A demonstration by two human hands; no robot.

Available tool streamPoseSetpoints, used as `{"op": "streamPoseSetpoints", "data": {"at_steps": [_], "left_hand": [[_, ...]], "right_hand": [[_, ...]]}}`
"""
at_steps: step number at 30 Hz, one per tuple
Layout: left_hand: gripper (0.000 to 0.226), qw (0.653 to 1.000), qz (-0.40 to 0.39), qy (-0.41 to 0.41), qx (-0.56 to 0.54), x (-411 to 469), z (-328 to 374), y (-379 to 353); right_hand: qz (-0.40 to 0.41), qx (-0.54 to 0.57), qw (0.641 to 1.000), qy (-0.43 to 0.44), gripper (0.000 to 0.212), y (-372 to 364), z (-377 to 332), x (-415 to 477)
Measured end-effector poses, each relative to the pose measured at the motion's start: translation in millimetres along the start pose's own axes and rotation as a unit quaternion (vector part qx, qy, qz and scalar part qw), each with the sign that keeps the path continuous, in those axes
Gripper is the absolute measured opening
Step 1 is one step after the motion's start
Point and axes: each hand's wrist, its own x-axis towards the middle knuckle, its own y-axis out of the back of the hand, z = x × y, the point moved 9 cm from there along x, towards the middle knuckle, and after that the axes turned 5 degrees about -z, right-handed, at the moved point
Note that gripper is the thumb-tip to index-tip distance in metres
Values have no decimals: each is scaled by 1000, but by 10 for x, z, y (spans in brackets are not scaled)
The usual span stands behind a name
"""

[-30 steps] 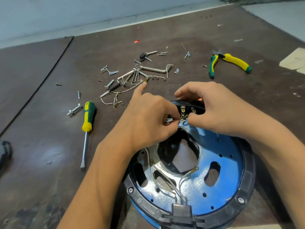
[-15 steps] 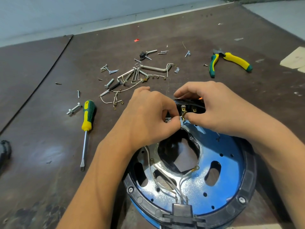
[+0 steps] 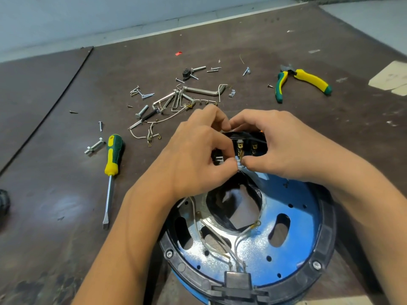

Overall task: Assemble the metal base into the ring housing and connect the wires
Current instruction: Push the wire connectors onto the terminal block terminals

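With the metal base (image 3: 305,245) seated in the ring housing (image 3: 328,230) (near right of the tabletop (image 3: 66,194)), the wiring step is in hand: left hand (image 3: 198,157) and right hand (image 3: 284,148) both pinch a wire end (image 3: 239,160) at the far terminal block (image 3: 248,139), and next it probably needs a straight push onto a tab.

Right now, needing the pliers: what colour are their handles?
Yellow and green on the pliers, head view.

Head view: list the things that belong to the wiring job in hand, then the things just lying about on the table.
In the job: left hand, right hand, both pinching the wires at the terminal block; metal base; ring housing.
Lying about: screwdriver, pliers, loose screws, Allen keys, spare wires.
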Motion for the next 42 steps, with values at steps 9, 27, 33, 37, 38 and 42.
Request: {"op": "streamPoseSetpoints", "data": {"at_steps": [9, 27, 33, 37, 38, 42], "left_hand": [[23, 999, -12, 34, -25, -4, -74, -10], [26, 999, -48, 25, 0, 22, -73, -98], [26, 996, -83, 29, 20, 22, -74, -146], [13, 995, -89, 26, 25, 18, -71, -170], [13, 995, -91, 23, 30, 19, -66, -183], [18, 993, -97, 28, 60, 16, -78, -208]], "right_hand": [[28, 9, 1000, 9, 21, 80, -44, -15], [32, -10, 999, -22, 43, 82, -4, -7], [9, 1, 1000, -19, 45, 55, -7, -5], [-25, 20, 999, -17, 52, 56, 0, -36], [-49, 15, 999, -19, 57, 36, 23, -56], [-75, 13, 996, -47, 75, 41, 184, -108]]}}
